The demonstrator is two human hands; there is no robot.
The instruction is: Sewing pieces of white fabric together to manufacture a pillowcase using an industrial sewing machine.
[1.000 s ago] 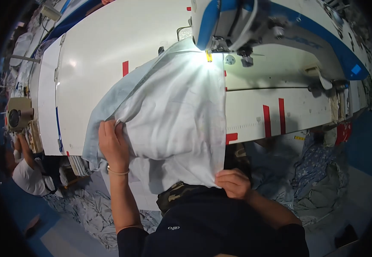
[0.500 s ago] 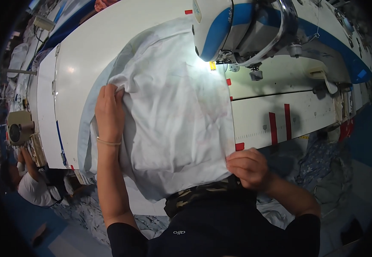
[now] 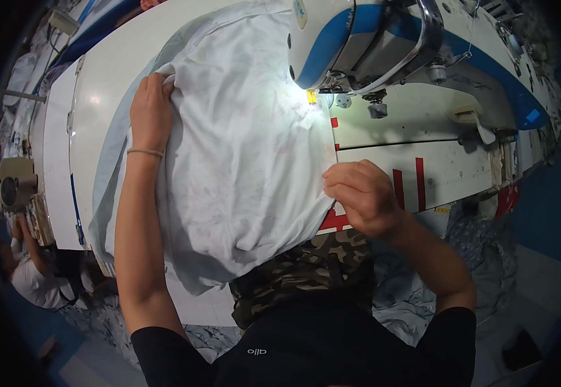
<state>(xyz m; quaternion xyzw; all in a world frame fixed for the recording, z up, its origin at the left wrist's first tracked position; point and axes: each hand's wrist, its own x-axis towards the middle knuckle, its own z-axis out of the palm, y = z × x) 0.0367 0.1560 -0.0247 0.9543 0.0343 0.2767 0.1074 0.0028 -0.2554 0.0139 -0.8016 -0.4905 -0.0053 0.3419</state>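
Left hand [image 3: 150, 113], upper left of frame: forearm stretched up from the lower edge, palm down, fingers curled over a bunched fold at the far left edge of the white fabric [image 3: 241, 161], gripping it. A thin band circles the wrist.

Right hand [image 3: 360, 195], centre right: arm bent in from lower right, fingers closed together, pinching the fabric's right edge against the white sewing table [image 3: 54, 161], just beside red tape marks [image 3: 409, 184].

Fabric spreads between both hands, centre of frame; its near end hangs over the table edge onto the lap. Its top right corner lies under the lit needle area of the blue-and-white sewing machine [image 3: 370, 39], upper right.
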